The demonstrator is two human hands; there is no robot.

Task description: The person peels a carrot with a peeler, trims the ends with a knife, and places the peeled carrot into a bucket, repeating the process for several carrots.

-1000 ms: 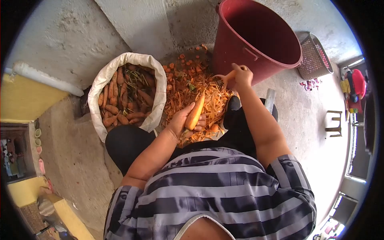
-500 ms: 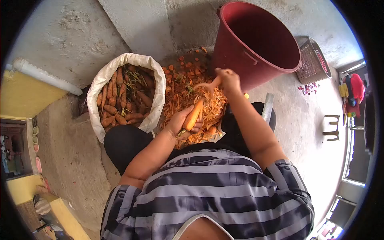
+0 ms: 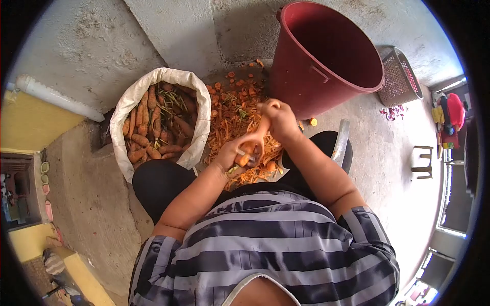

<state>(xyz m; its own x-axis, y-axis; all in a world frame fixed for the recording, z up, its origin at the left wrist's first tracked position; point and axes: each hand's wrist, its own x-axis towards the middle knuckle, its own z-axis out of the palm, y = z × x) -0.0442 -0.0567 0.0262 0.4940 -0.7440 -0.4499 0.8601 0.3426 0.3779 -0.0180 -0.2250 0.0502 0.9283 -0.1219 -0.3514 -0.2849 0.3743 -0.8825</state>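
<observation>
My left hand [image 3: 228, 155] is wrapped round a partly peeled carrot [image 3: 242, 160], its greenish end toward my body. In my right hand [image 3: 282, 121] is a peach-coloured Y-shaped peeler [image 3: 264, 126], gripped by its handle. The peeler's forked head overlaps the carrot and hides most of its length. Below both hands, a heap of orange carrot peelings [image 3: 229, 123] spreads over the floor between my knees. On the left, a white sack [image 3: 203, 97] with its rim rolled down holds many unpeeled carrots [image 3: 153, 120].
A tall dark red bin [image 3: 293, 76] stands beyond my right hand. Farther right is a beige perforated basket [image 3: 395, 81] against the wall. Cut carrot ends [image 3: 232, 75] lie behind the peelings. A grey metal piece [image 3: 341, 140] sticks up by my right knee.
My right hand has come down and toward my body, bringing the peeler from above the carrot's far end onto the carrot. My left hand stays in about the same place.
</observation>
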